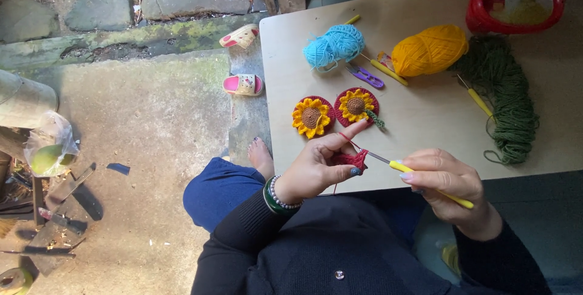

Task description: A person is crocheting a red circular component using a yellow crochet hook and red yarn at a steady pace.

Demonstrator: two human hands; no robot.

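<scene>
A stitch was being worked: the red crochet piece [356, 159] was pinched in the left hand [316, 167], while the yellow-handled hook [425, 176], gripped by the right hand [449, 183], entered it; yarn likely had to be caught next.

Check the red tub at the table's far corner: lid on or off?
On. The red tub is shut; its labelled lid covers the whole top.

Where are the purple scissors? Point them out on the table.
The purple scissors lie flat on the wooden table in the head view, just below the blue yarn ball and above the right-hand crocheted sunflower.
</scene>
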